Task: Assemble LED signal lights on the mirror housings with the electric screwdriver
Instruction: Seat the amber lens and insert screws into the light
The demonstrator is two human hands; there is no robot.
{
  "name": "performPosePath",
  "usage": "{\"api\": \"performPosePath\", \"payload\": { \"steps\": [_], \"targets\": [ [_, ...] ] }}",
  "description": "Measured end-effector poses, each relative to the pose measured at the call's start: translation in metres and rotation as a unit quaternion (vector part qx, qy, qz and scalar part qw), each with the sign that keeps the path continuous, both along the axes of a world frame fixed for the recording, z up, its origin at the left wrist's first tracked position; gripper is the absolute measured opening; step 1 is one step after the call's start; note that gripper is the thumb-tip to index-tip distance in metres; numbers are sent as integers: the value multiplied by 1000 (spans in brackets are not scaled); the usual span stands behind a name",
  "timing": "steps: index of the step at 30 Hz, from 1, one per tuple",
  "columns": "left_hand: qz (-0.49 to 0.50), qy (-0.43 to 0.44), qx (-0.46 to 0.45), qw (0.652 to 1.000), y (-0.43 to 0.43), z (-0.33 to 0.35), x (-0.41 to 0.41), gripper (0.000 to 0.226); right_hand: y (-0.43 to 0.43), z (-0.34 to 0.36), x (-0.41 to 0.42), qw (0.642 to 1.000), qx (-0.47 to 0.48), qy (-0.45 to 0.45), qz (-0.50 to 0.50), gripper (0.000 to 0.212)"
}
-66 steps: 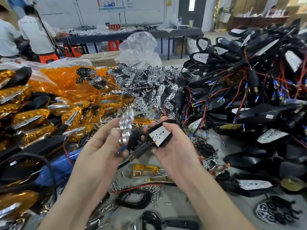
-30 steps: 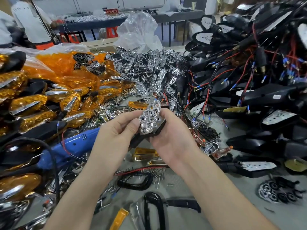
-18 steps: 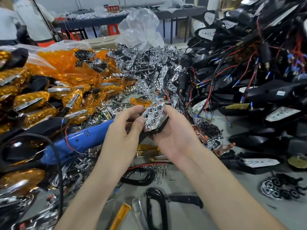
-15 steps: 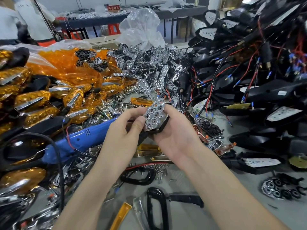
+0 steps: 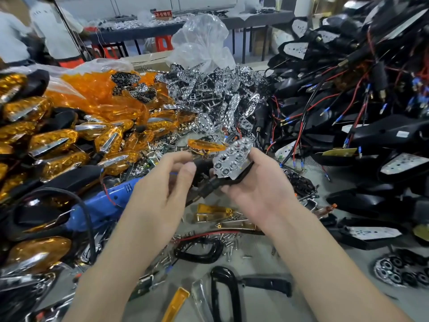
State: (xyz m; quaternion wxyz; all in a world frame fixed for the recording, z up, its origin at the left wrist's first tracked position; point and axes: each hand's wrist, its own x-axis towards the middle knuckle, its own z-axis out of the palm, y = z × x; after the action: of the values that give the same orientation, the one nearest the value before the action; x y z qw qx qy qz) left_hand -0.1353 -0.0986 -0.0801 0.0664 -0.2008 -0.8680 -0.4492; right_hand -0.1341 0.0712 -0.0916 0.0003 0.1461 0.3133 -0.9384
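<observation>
Holding one mirror housing (image 5: 241, 176) over a crowded table (image 5: 262, 263), at the centre of the view.

A heap of black wired housings (image 5: 383, 132) fills the view from 1 to 4 o'clock, a heap of amber lights (image 5: 53, 141) runs from 8 to 10 o'clock, and a pile of chrome reflectors (image 5: 220, 94) sits at 12 o'clock. The blue screwdriver (image 5: 104, 205) lies on the table at 8 o'clock of the hands, untouched. The right hand (image 5: 257, 194) is curled under and round the housing, which carries a chrome reflector (image 5: 232, 162) face up. The left hand (image 5: 162, 184) hangs just beside the housing's black stem at 9 o'clock, its fingers loosely bent and gripping nothing; whether the thumb touches the stem cannot be told. Loose screws (image 5: 228, 242) lie scattered at 6 o'clock.
</observation>
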Motion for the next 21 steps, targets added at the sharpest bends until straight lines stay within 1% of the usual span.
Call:
{"api": "performPosePath", "payload": {
  "steps": [3,7,9,13,17,21],
  "targets": [
    [-16,22,-119,993,-18,3,5,40,7,0,-2,999,-37,-2,-37,28],
    [-16,18,-206,978,-21,3,7,53,12,0,-4,996,-68,-5,-56,27],
    [-15,24,-214,976,-20,4,9,53,13,-1,-4,995,-80,-7,-55,27],
    [-1,36,-197,980,-16,1,10,48,10,-2,-2,993,-100,1,-56,26],
    [11,50,-200,978,-13,-6,9,23,7,-2,-2,994,-94,0,-53,29],
    [10,40,-199,979,-12,-8,9,23,7,-1,-1,994,-92,-4,-55,29]
  ]
}}
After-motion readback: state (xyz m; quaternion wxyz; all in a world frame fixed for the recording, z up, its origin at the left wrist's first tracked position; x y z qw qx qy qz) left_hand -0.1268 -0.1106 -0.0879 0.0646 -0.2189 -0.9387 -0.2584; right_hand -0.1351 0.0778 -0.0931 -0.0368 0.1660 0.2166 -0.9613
